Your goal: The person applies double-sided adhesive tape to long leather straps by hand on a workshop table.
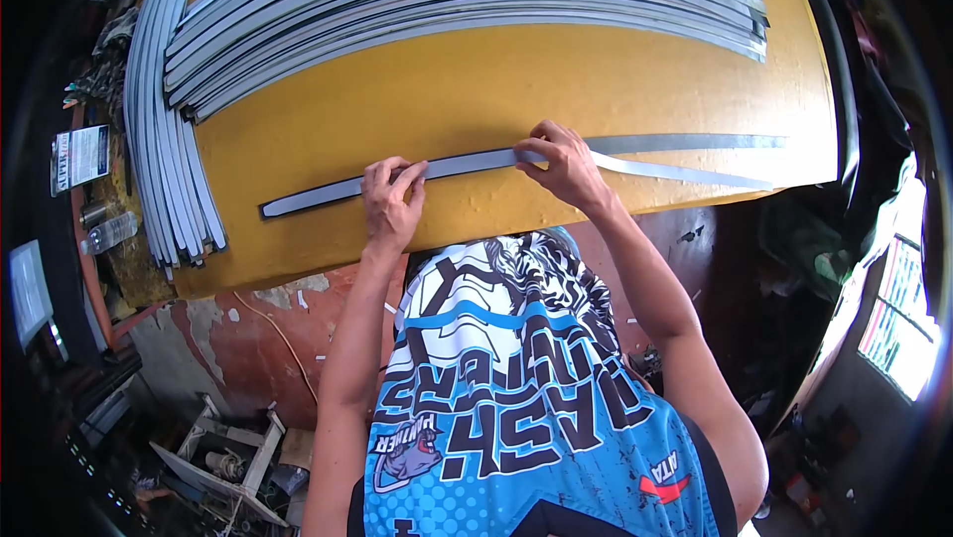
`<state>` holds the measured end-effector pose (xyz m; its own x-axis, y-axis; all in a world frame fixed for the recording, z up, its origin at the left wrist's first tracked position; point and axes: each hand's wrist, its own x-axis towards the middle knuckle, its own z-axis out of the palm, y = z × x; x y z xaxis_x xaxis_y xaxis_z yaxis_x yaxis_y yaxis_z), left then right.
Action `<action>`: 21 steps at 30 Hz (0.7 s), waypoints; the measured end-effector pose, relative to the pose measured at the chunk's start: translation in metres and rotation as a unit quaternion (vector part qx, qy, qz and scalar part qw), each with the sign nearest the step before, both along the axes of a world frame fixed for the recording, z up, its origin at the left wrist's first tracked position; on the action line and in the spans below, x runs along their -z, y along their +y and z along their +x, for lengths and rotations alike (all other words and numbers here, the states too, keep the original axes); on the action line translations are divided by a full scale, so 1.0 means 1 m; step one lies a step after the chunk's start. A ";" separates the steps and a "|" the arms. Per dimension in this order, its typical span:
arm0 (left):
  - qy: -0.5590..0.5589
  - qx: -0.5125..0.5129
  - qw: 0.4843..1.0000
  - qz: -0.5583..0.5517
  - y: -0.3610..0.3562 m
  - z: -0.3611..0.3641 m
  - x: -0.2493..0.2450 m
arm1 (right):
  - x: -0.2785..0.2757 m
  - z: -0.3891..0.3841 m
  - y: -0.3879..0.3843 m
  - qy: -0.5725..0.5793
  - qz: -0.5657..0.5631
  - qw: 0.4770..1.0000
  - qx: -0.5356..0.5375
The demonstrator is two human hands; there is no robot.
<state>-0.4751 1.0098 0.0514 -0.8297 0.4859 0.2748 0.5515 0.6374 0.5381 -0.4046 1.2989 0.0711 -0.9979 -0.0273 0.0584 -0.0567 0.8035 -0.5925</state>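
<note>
A narrow white strip [318,196] lies on top of a slightly wider dark strip [264,210], whose edge shows as a border around its left end. My left hand [393,203] is closed on the layered strips left of centre, thumb and fingertips pressed at the white one. Farther right, my right hand [566,170] pinches the white strip, its fingertips partly hiding it. Beyond my right hand the two separate: the dark strip's grey-looking length [685,142] stays flat on the table, while the white strip's loose end [685,173] angles nearer to me.
Long strips lie stacked [447,16] across the back of the yellow table [476,90], with another bundle [169,140] along its left side. A plastic bottle [111,232] is beyond the left edge. Below stands a wooden frame [223,458]; a window [901,319] is at right.
</note>
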 end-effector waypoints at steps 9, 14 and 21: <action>-0.011 -0.002 1.000 -0.002 -0.001 0.000 -0.003 | 0.002 0.000 -0.003 -0.005 0.004 1.000 0.004; -0.016 -0.004 1.000 -0.003 -0.002 -0.001 -0.002 | 0.003 -0.002 -0.004 -0.015 0.001 1.000 0.007; -0.005 -0.011 1.000 -0.011 -0.002 0.000 -0.006 | 0.004 -0.004 -0.007 -0.018 -0.001 1.000 0.004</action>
